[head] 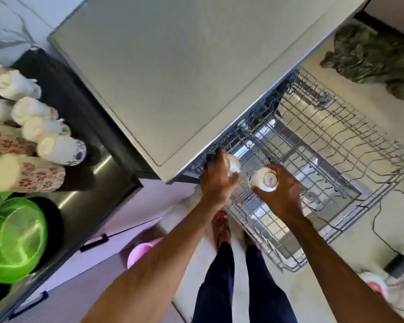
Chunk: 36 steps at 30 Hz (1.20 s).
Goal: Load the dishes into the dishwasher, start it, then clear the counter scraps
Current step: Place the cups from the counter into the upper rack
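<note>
- Dishwasher [173, 78]: grey top panel seen from above; its wire rack [336, 159] is pulled out over the floor
- Left hand [216, 176]: back of the hand faces the camera; the fingers are curled round a white cup [232, 164], held over the near-left corner of the rack, close to the dishwasher front. Whether the cup touches the wires cannot be told
- Right hand [280, 197]: thumb and fingers are wrapped round the side of a second white cup [265, 179], held upside down with its ringed base towards the camera, above the rack just right of the first cup. The two cups are near each other but apart
- Rack contents: no other dishes are visible on the wires that show
- Black counter [84, 141], left of the dishwasher: carries a row of small white cups [44, 129], base up, with flowered mugs [30, 174] beside them
- Green bowl [14, 236]: sits at the near end of the same counter
- Floor: a camouflage cloth [371, 59] lies beyond the rack; a black cable [380, 231] runs to the right of it; a pink object [140, 250] shows under the left forearm
- Legs in dark trousers stand at the near edge of the rack
</note>
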Available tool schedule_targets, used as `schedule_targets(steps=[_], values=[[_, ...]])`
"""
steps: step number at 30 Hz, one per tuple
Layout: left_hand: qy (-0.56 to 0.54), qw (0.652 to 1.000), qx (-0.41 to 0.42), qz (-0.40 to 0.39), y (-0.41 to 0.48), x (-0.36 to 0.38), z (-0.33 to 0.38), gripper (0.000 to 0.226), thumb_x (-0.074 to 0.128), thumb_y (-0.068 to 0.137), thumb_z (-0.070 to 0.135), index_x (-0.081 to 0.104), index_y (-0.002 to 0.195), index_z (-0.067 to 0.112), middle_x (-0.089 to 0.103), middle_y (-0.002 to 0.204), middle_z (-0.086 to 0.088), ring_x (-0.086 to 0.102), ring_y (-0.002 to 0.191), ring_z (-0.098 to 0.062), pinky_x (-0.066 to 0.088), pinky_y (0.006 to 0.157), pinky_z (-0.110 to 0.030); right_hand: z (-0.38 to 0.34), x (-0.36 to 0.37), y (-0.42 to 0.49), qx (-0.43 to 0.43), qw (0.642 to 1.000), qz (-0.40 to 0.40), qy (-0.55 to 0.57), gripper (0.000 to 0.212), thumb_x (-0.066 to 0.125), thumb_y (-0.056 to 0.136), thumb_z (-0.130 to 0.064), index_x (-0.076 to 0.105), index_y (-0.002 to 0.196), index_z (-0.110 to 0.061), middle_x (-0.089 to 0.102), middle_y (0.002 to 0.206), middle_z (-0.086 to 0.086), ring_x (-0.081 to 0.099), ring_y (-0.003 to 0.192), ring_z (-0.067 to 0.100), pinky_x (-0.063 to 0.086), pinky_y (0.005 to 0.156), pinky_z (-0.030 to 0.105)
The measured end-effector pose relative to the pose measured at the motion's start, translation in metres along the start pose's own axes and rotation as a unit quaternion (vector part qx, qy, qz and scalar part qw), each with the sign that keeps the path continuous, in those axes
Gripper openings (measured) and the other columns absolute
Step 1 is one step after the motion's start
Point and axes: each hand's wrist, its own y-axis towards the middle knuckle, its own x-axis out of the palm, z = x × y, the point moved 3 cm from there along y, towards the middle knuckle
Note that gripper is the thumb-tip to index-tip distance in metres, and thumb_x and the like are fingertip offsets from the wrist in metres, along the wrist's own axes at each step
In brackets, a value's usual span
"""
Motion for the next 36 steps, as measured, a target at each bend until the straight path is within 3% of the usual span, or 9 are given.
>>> schedule_targets(steps=[4, 9, 14, 19, 21, 25, 27, 31, 36], values=[[0.033, 0.998, -0.029, 0.036, 0.051, 0.011, -0.015, 0.051, 0.064, 0.093, 0.040, 0.056, 0.129, 0.005, 0.066, 0.116, -0.018, 0.063, 0.104, -0.033, 0.045, 0.079, -0.033, 0.011, 0.012, 0.017, -0.002, 0.999, 0.023, 0.031, 0.069, 0.095, 0.065, -0.027, 0.060, 0.123, -0.015, 0.066, 0.102, -0.005, 0.062, 0.087, 0.015, 0.052, 0.073, 0.026], [0.034, 0.998, -0.049, 0.026, 0.082, 0.025, -0.034, 0.026, 0.068, 0.090, 0.015, 0.060, 0.110, 0.000, 0.060, 0.089, -0.013, 0.054, 0.082, -0.022, 0.031, 0.063, -0.025, 0.015, 0.021, 0.029, -0.003, 0.999, 0.015, 0.050, 0.071, 0.094, 0.065, -0.029, 0.059, 0.126, -0.019, 0.063, 0.102, -0.011, 0.061, 0.087, 0.009, 0.043, 0.071, 0.002], [0.039, 0.996, 0.013, 0.082, 0.082, 0.029, -0.024, 0.041, 0.091, 0.057, 0.000, 0.067, 0.090, -0.004, 0.066, 0.070, -0.016, 0.066, 0.060, -0.030, 0.054, 0.048, -0.030, 0.014, 0.026, 0.035, -0.002, 0.999, 0.001, 0.050, 0.073, 0.094, 0.065, -0.035, 0.058, 0.127, -0.021, 0.067, 0.108, -0.007, 0.064, 0.092, 0.010, 0.050, 0.074, 0.012], [0.019, 0.995, 0.002, 0.095, 0.084, 0.023, -0.033, 0.032, 0.089, 0.068, 0.003, 0.067, 0.089, -0.005, 0.064, 0.066, -0.007, 0.061, 0.055, -0.020, 0.036, 0.048, -0.016, 0.015, 0.031, 0.039, -0.010, 0.999, -0.013, 0.039, 0.073, 0.094, 0.065, -0.034, 0.059, 0.127, -0.019, 0.066, 0.108, -0.008, 0.065, 0.093, 0.012, 0.058, 0.077, 0.025], [0.005, 0.997, -0.007, 0.077, 0.080, 0.022, -0.034, 0.028, 0.086, 0.073, 0.002, 0.066, 0.091, -0.009, 0.065, 0.068, -0.011, 0.062, 0.055, -0.025, 0.035, 0.061, -0.014, 0.015, 0.034, 0.042, -0.005, 0.999, -0.018, 0.039, 0.073, 0.094, 0.064, -0.033, 0.059, 0.127, -0.020, 0.066, 0.107, -0.010, 0.065, 0.093, 0.012, 0.060, 0.079, 0.029], [0.040, 0.998, 0.013, 0.043, 0.077, 0.042, -0.046, 0.054, 0.088, 0.071, 0.010, 0.065, 0.119, -0.004, 0.073, 0.104, -0.019, 0.071, 0.091, -0.032, 0.049, 0.078, -0.026, 0.013, 0.039, 0.049, -0.008, 0.999, -0.029, 0.041, 0.073, 0.094, 0.062, -0.034, 0.059, 0.125, -0.022, 0.066, 0.106, -0.012, 0.066, 0.094, 0.011, 0.060, 0.081, 0.031], [0.056, 0.998, 0.018, 0.030, 0.077, 0.049, -0.051, 0.066, 0.093, 0.061, 0.013, 0.066, 0.119, -0.002, 0.073, 0.103, -0.019, 0.072, 0.090, -0.035, 0.056, 0.071, -0.034, 0.011, 0.040, 0.054, -0.014, 0.999, -0.034, 0.040, 0.072, 0.094, 0.062, -0.035, 0.060, 0.124, -0.021, 0.066, 0.107, -0.012, 0.066, 0.095, 0.011, 0.060, 0.082, 0.032], [0.070, 0.993, 0.060, 0.069, 0.083, 0.058, -0.049, 0.071, 0.102, 0.034, 0.021, 0.075, 0.098, 0.004, 0.075, 0.081, -0.008, 0.071, 0.066, -0.022, 0.053, 0.053, -0.027, 0.009, 0.042, 0.062, -0.026, 0.998, -0.047, 0.039, 0.072, 0.095, 0.062, -0.035, 0.060, 0.124, -0.020, 0.069, 0.109, -0.007, 0.067, 0.097, 0.015, 0.061, 0.082, 0.040], [0.006, 0.984, 0.143, 0.110, 0.076, 0.051, -0.048, 0.052, 0.096, 0.056, 0.029, 0.065, 0.096, 0.019, 0.067, 0.066, 0.007, 0.061, 0.055, -0.003, 0.046, 0.061, -0.021, 0.008, 0.041, 0.067, -0.032, 0.998, -0.052, 0.029, 0.072, 0.094, 0.062, -0.036, 0.060, 0.124, -0.021, 0.068, 0.109, -0.008, 0.067, 0.096, 0.014, 0.060, 0.082, 0.039]])
